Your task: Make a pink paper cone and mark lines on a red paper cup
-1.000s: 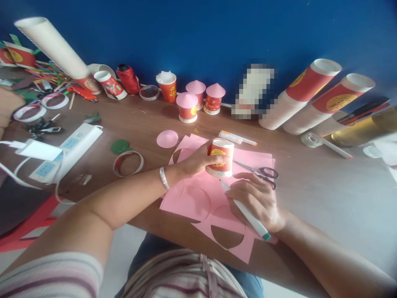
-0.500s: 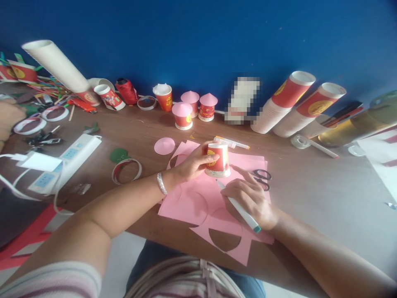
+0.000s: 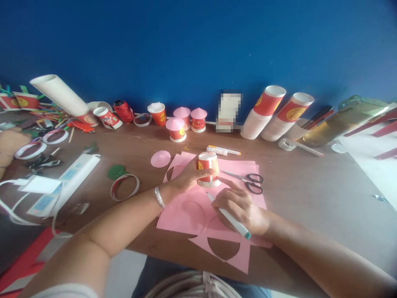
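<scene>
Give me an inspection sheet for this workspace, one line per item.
Surface: brown table, crowded along the back and left.
Job's things: upturned red cup standing on pink paper with round cut-outs; pen.
Clutter: scissors, pink disc, tape ring, three pink-capped cups, cup stacks, glue stick.
Grippers: left hand grips the cup; right hand holds the pen, tip near the cup's base.
Cables: power strip with white cords at left.
Surroundings: blue wall; another person's hand at far left.
</scene>
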Demonstrator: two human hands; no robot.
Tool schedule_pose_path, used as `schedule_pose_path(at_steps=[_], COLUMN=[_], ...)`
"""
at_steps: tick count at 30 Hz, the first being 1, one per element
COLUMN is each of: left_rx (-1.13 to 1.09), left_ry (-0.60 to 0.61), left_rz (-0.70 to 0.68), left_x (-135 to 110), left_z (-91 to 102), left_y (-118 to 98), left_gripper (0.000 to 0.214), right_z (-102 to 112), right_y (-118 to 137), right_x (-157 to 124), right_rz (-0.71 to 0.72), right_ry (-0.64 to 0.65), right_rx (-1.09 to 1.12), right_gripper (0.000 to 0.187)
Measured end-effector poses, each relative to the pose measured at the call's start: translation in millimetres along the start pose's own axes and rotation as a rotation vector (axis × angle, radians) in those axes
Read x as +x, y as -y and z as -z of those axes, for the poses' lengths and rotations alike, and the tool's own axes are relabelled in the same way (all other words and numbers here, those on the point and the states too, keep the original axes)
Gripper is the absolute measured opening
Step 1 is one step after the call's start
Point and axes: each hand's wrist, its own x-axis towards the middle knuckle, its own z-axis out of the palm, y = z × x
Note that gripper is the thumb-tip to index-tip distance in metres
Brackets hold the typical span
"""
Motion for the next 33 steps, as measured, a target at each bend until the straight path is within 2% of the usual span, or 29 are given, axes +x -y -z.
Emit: schedule_pose_path(at_steps=[5, 8, 11, 16, 23, 33], left_rx=[-0.023, -0.008, 0.03, 0.032, 0.054, 0.043], left_ry=[-0.029, -0.054, -0.017, -0.095, 0.028, 0.058], left_rz=[-0.005, -0.003, 0.028, 0.07, 0.009, 0.015], left_x=[1, 1, 0, -2, 0, 4], left_z=[0.0, 4.0, 5.7, 0.6, 0.0, 7.9], left_y=[0, 3, 4, -1, -2, 8], left_gripper=[0.047, 0.043, 0.036, 0.04, 0.033, 0.032], right_z=[4, 5, 4, 3, 6, 6], right_y=[-1, -3, -4, -6, -6, -8], right_x=[1, 0, -3, -5, -3, -3], right_rz=[0.011, -0.001, 0.005, -0.027, -0.089, -0.128], right_ry=[0.005, 0.011, 0.004, -0.043, -0.059, -0.061], right_rx=[-0.014, -0.013, -0.014, -0.04, -0.095, -0.117], right_gripper=[0.015, 0.016, 0.019, 0.024, 0.025, 0.028])
